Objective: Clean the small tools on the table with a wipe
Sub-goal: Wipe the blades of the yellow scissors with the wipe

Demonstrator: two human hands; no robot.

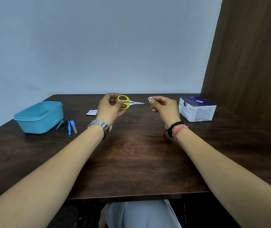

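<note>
The small yellow-handled steel scissors (128, 102) looked light, stiff and sharp at the tip, so the plastic loops were the safe hold. The left hand (110, 106) pinched those loops, blades closed and pointing to three o'clock, above the dark wooden worktop (131, 153). The right hand (164, 106) pinched a small folded white wipe (150, 99), soft and limp, just beyond the tip, not touching it.

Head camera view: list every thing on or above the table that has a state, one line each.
Yellow-handled small scissors: blades closed, held up by left hand.
Small white wipe: pinched in right hand fingers.
Blue plastic tub: open, lidless.
White-and-purple cardboard box: front opening torn out.
White sachet: lying flat.
Nail tools: lying beside tub.
</note>
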